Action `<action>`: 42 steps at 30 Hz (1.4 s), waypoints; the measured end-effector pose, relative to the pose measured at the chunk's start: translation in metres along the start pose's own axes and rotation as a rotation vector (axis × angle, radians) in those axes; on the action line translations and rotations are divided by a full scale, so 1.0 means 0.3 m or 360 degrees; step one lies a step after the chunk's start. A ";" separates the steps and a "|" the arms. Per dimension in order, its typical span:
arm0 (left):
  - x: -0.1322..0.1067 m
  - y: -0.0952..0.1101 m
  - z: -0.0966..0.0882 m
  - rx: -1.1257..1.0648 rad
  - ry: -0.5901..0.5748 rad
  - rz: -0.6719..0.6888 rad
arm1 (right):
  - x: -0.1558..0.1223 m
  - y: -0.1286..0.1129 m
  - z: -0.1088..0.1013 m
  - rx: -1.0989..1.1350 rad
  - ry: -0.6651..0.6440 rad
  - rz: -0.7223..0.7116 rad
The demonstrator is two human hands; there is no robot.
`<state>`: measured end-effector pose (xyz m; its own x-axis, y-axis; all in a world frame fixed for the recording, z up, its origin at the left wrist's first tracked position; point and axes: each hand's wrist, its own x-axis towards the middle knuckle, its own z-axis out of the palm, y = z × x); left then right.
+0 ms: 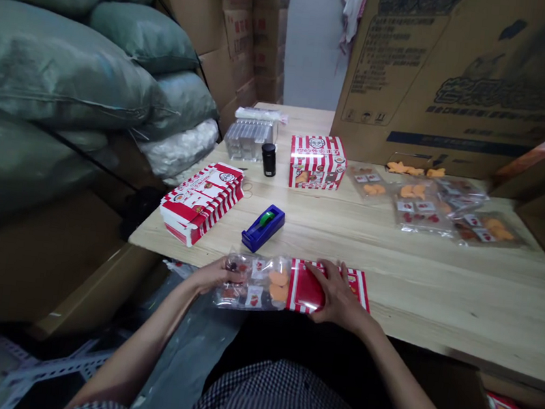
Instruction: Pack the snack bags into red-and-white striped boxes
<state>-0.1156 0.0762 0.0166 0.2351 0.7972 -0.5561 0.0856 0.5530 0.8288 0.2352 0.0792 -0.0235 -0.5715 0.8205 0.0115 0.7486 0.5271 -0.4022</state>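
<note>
Near the front edge of the table, my left hand point(215, 275) grips the left end of a clear plastic pack point(263, 285). Orange pieces and small printed sachets show inside the pack. Its right end meets a red and white striped box point(303, 288); whether it reaches inside the box I cannot tell. My right hand point(340, 297) is wrapped over the box, thumb on the near side and fingers across the top. Just beyond the pack stands a blue tape dispenser point(263, 228) with a green roll.
A stack of flat striped cartons point(201, 200) lies at left. Behind are a black cylinder point(268, 159), clear plastic cases point(249, 139) and an assembled striped box point(317, 162). More filled packs point(422, 212) lie at right before a big cardboard box point(464, 75). Stuffed sacks point(62, 62) rise at left.
</note>
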 end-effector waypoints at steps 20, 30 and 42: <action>0.069 0.077 0.014 0.0304 -0.0306 0.0142 | -0.016 -0.012 0.008 -0.0060 -0.0019 0.0095; 0.224 0.002 0.247 0.0272 -0.0094 0.0235 | -0.030 0.012 0.005 -0.0050 0.0039 0.0111; 0.088 0.044 0.185 0.0508 0.0474 0.0608 | -0.055 -0.052 -0.033 -0.0069 0.0369 0.0164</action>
<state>-0.0544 0.0911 0.0162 0.0279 0.9852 -0.1689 0.3470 0.1490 0.9260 0.2363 0.0597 -0.0083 -0.4031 0.8965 0.1841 0.8154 0.4431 -0.3724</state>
